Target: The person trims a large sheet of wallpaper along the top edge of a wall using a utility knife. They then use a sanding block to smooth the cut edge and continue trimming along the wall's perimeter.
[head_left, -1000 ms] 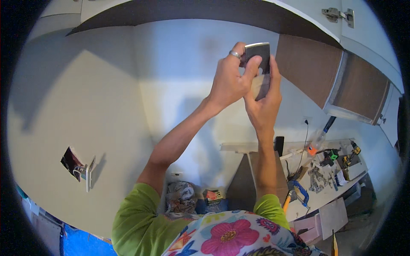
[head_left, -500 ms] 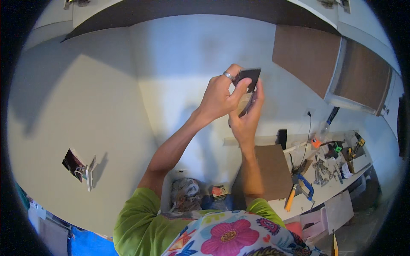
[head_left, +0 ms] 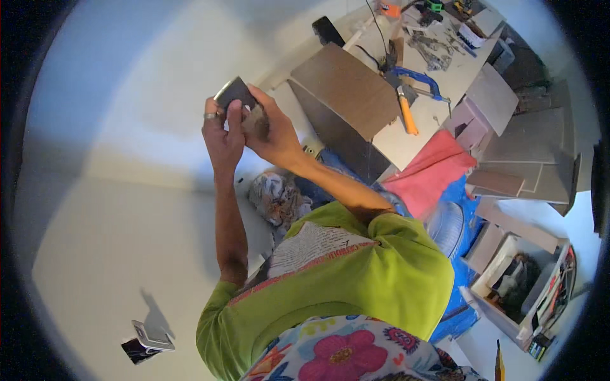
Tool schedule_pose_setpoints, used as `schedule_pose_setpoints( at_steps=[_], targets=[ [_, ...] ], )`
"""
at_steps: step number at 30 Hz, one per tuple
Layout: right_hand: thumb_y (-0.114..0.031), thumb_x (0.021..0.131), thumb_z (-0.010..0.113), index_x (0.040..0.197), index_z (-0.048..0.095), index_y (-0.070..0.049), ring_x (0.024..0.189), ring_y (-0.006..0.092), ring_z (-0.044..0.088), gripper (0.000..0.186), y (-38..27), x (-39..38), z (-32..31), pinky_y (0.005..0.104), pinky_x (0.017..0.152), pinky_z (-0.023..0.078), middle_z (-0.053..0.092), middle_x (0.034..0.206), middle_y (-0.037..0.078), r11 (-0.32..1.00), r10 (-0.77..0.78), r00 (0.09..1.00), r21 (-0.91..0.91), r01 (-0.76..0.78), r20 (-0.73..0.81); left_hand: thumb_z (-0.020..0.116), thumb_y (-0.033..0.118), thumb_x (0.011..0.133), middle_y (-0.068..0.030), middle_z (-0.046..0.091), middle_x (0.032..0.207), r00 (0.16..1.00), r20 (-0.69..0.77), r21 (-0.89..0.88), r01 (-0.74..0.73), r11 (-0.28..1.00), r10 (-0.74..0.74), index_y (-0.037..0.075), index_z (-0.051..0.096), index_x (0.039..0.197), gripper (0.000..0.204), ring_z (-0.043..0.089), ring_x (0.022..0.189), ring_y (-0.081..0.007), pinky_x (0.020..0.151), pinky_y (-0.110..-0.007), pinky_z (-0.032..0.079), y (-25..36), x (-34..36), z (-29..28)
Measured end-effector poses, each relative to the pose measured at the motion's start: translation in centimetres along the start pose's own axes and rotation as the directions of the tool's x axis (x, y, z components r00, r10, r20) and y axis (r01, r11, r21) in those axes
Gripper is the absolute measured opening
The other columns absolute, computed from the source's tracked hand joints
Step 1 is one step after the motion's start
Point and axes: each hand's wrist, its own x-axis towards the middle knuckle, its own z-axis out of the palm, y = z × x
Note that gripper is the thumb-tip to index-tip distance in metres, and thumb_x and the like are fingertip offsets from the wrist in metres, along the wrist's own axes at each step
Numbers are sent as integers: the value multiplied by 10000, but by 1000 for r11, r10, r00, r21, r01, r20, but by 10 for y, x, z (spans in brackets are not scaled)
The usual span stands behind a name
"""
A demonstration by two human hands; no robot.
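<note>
Both of my hands are closed on a small, flat, dark piece (head_left: 229, 91) with a shiny metal edge, held up in front of the pale wall. My left hand (head_left: 222, 133) has its thumb pressed on the piece's face and wears a ring on one finger. My right hand (head_left: 273, 136) wraps round the piece's other side and its brownish lower part. Whether this is one piece or two stacked, I cannot tell.
A bench (head_left: 400, 146) at upper right carries a brown board (head_left: 337, 89), an orange-handled tool (head_left: 408, 117), a blue clamp (head_left: 419, 82) and several small tools. Below lie a pink cloth (head_left: 422, 165), bagged bundle (head_left: 273, 193) and open box (head_left: 483, 293). A bracket (head_left: 149, 336) sticks out at lower left.
The view has swung round and down, so the upper cabinets have left it and more floor shows. My hands, still gripping the dark piece, now appear further left in the picture.
</note>
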Motion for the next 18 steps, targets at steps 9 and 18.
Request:
schedule_pose_setpoints(
  at_steps=[9, 18],
  targets=[
    [-152, 841, 834, 1537, 360, 23, 1389, 332, 458, 860, 26, -25, -19, 455, 1175, 347, 455, 1524, 203, 993, -104, 994, -62, 104, 18, 634, 311, 1007, -184, 702, 1050, 996, 61, 106, 63, 992, -70, 24, 626, 1151, 321, 675, 1006, -301, 875, -435, 504, -44, -32, 22],
    [-162, 812, 827, 1523, 475, -44, 930, 298, 685, 802, -74, 76, 32, 400, 790, 552, 670, 1049, 154, 830, -511, 738, 31, 556, 441, 574, 252, 1039, -69, 714, 902, 899, -437, -16, 0, 1000, -7, 28, 617, 1119, 241, 665, 867, -139, 784, -337, 529, 87, -29, -68]
  ],
)
